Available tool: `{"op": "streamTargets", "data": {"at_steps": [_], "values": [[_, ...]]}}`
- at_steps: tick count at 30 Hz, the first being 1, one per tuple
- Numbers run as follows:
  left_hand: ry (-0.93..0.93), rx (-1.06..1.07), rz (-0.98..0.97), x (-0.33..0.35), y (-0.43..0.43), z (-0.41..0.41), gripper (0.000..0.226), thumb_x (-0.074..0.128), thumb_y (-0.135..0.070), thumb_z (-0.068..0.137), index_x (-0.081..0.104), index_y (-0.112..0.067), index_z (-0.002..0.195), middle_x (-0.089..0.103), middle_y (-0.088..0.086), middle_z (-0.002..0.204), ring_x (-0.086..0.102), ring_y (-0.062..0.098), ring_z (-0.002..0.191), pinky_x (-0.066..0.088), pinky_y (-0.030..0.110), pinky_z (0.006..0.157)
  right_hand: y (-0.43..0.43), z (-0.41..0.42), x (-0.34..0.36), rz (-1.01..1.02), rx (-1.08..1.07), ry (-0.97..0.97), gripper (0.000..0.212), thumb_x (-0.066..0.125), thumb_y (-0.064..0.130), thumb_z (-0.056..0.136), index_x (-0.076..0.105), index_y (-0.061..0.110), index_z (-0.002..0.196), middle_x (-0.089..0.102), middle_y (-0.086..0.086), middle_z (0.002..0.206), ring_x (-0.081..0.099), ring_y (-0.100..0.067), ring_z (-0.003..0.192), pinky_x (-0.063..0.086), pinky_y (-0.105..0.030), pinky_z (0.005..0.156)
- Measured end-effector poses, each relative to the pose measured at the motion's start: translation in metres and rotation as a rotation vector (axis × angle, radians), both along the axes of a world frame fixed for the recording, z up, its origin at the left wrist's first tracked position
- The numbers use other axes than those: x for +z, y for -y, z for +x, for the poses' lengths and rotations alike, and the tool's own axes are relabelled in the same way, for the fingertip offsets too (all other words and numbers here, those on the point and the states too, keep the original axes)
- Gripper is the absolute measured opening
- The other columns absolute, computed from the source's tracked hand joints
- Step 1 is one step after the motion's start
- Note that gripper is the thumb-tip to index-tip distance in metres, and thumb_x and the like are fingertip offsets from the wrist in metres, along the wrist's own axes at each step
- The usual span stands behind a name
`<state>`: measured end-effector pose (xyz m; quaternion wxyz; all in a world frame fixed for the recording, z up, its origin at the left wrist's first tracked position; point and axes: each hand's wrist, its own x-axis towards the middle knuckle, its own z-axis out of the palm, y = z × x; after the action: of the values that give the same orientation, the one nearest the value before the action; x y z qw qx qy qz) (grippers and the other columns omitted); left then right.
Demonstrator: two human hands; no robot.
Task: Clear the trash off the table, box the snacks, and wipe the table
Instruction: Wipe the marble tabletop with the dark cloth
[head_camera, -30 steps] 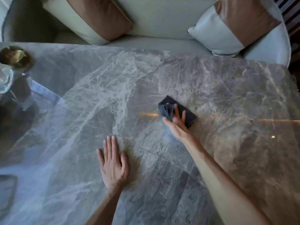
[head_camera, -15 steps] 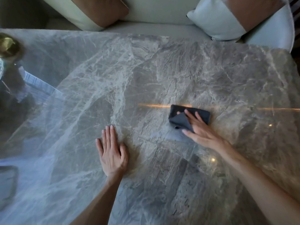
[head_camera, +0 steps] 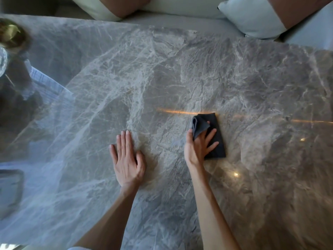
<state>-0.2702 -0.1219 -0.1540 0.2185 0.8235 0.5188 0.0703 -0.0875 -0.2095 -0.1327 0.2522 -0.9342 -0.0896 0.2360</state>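
Observation:
A dark grey folded cloth [head_camera: 216,141] lies on the glossy grey marble table [head_camera: 180,73], right of centre. My right hand [head_camera: 199,147] presses on the cloth's left side, fingers spread over it and one fold bunched up above the thumb. My left hand [head_camera: 128,159] rests flat on the bare marble to the left of the cloth, palm down, fingers together, holding nothing. No trash or snacks show on the visible tabletop.
A brass-coloured round object [head_camera: 10,34] and a clear glass piece [head_camera: 2,60] stand at the far left edge. A dark tray-like shape [head_camera: 10,188] sits at the near left. A sofa with brown-and-white cushions [head_camera: 252,17] runs behind the table.
My right hand has swept the cloth right, then back toward me, turning it from crosswise to lengthwise. My left hand has stayed flat in the same spot.

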Motion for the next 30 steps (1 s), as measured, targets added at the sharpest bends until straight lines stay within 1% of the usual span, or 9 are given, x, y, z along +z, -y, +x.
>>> {"op": "streamTargets", "data": {"at_steps": [4, 8, 12, 14, 15, 19, 22, 25, 30], "values": [[0.001, 0.006, 0.011, -0.002, 0.000, 0.000, 0.071, 0.029, -0.030, 0.089, 0.006, -0.026, 0.156, 0.012, -0.004, 0.164, 0.004, 0.009, 0.153, 0.007, 0.047, 0.125, -0.006, -0.019, -0.004, -0.062, 0.431, 0.100, 0.065, 0.019, 0.054, 0.096, 0.014, 0.027, 0.155, -0.001, 0.006, 0.166, -0.016, -0.020, 0.151, -0.019, -0.054, 0.117], [0.003, 0.001, 0.013, -0.003, 0.000, 0.000, 0.071, 0.029, -0.030, 0.089, 0.004, -0.027, 0.156, 0.012, -0.005, 0.164, 0.004, 0.009, 0.153, 0.005, 0.046, 0.125, 0.026, -0.023, -0.004, -0.077, 0.796, 0.179, 0.055, 0.017, 0.052, 0.099, 0.012, 0.042, 0.153, -0.002, 0.007, 0.166, -0.016, -0.020, 0.152, -0.008, -0.059, 0.119], [0.016, -0.003, 0.019, -0.005, -0.001, -0.001, 0.071, 0.029, -0.030, 0.089, 0.006, -0.026, 0.156, 0.013, -0.005, 0.164, 0.005, 0.010, 0.153, 0.005, 0.046, 0.125, 0.078, -0.005, -0.005, -0.121, 1.087, 0.274, 0.055, 0.020, 0.055, 0.100, 0.008, 0.046, 0.152, 0.001, 0.012, 0.165, -0.008, -0.020, 0.153, -0.002, -0.056, 0.121], [0.018, 0.001, 0.012, -0.005, -0.001, -0.001, 0.071, 0.029, -0.031, 0.090, 0.004, -0.027, 0.156, 0.011, -0.006, 0.164, 0.002, 0.008, 0.153, 0.003, 0.045, 0.125, 0.101, 0.013, -0.005, -0.161, 1.059, 0.272, 0.055, 0.016, 0.056, 0.099, 0.005, 0.047, 0.152, -0.003, 0.012, 0.165, -0.011, -0.019, 0.153, -0.003, -0.056, 0.121], [0.018, 0.003, 0.009, -0.006, -0.001, -0.001, 0.071, 0.028, -0.031, 0.090, 0.003, -0.028, 0.156, 0.011, -0.006, 0.165, 0.002, 0.008, 0.153, 0.003, 0.045, 0.125, 0.109, 0.021, -0.005, -0.193, 0.965, 0.253, 0.055, 0.013, 0.056, 0.099, 0.003, 0.047, 0.152, -0.006, 0.012, 0.165, -0.014, -0.018, 0.152, -0.004, -0.056, 0.121], [0.024, 0.007, 0.010, -0.006, -0.001, -0.001, 0.070, 0.028, -0.031, 0.090, 0.003, -0.028, 0.156, 0.011, -0.007, 0.165, 0.002, 0.008, 0.153, 0.002, 0.045, 0.125, 0.087, 0.031, -0.007, -0.338, 0.342, 0.145, 0.059, 0.012, 0.054, 0.099, 0.011, 0.037, 0.155, -0.008, 0.005, 0.165, -0.018, -0.022, 0.151, -0.010, -0.058, 0.119], [0.032, 0.003, 0.018, -0.007, -0.001, -0.001, 0.069, 0.028, -0.031, 0.090, 0.006, -0.027, 0.156, 0.013, -0.006, 0.164, 0.003, 0.008, 0.153, 0.003, 0.044, 0.125, 0.025, 0.013, -0.010, -0.336, 0.105, 0.079, 0.061, 0.017, 0.053, 0.099, 0.017, 0.030, 0.155, -0.007, 0.001, 0.166, -0.016, -0.028, 0.151, -0.009, -0.064, 0.116], [0.031, 0.000, 0.025, -0.006, 0.000, 0.000, 0.069, 0.027, -0.031, 0.090, 0.007, -0.026, 0.156, 0.013, -0.006, 0.164, 0.003, 0.008, 0.153, 0.004, 0.045, 0.125, -0.011, -0.024, -0.012, -0.259, 0.223, 0.123, 0.058, 0.020, 0.054, 0.099, 0.010, 0.039, 0.154, -0.002, 0.000, 0.166, -0.011, -0.030, 0.152, -0.008, -0.064, 0.116], [0.044, -0.002, 0.036, -0.007, 0.001, -0.002, 0.068, 0.027, -0.031, 0.091, 0.007, -0.026, 0.156, 0.013, -0.007, 0.164, 0.004, 0.008, 0.152, 0.004, 0.045, 0.125, 0.060, -0.071, -0.004, -0.212, 0.845, 0.316, 0.056, 0.018, 0.056, 0.099, 0.008, 0.045, 0.153, 0.003, 0.004, 0.166, -0.002, -0.029, 0.153, 0.007, -0.062, 0.118]]}}
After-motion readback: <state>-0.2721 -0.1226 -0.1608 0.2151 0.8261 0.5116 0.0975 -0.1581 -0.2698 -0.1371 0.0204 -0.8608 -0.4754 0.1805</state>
